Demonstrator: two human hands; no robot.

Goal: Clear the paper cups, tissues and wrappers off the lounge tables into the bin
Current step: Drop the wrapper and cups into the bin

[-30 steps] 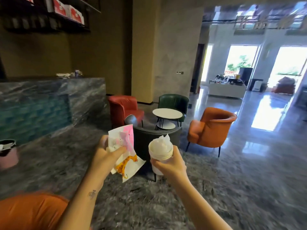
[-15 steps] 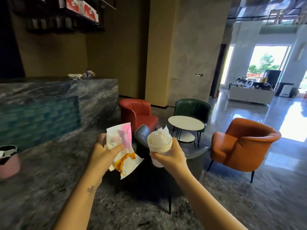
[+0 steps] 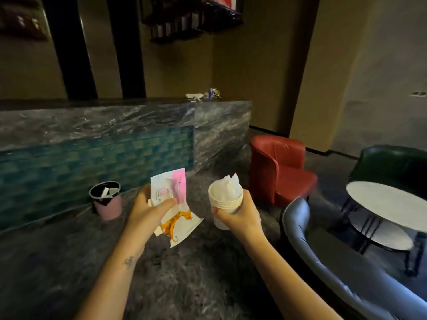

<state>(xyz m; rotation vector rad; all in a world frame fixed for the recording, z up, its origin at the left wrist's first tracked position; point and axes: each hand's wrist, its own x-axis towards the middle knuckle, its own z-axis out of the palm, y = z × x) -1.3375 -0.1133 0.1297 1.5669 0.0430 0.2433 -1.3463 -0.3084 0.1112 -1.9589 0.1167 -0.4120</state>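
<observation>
A pink bin (image 3: 106, 200) with a black liner stands on the floor (image 3: 184, 285) at far left, against the teal tiled foot of the marble bench (image 3: 115, 121); white scraps lie inside it. Just right of it, and nearer the camera, the left hand (image 3: 147, 210) grips the wrappers (image 3: 175, 204) in the air, thumb pressed across their front and fingers curled behind. The upper wrapper is white with a pink top, and the lower one, with an orange animal print, hangs below the hand. Beside them, apart from them, the right hand (image 3: 238, 215) is wrapped round the lower half of a stack of cups (image 3: 225, 199), held upright. A crumpled tissue (image 3: 227, 184) is stuffed in the top cup and pokes above its rim. Both loads are off the floor and well short of the bin. On the far end of the marble bench sit a few small things (image 3: 203, 95), too blurred to name. Further right stands a red chair (image 3: 279, 172), then the curved back of a grey chair (image 3: 323, 250) close to the right forearm. A round bench (image 3: 388, 204) with a white top follows, and a green chair (image 3: 392, 162) behind it.
</observation>
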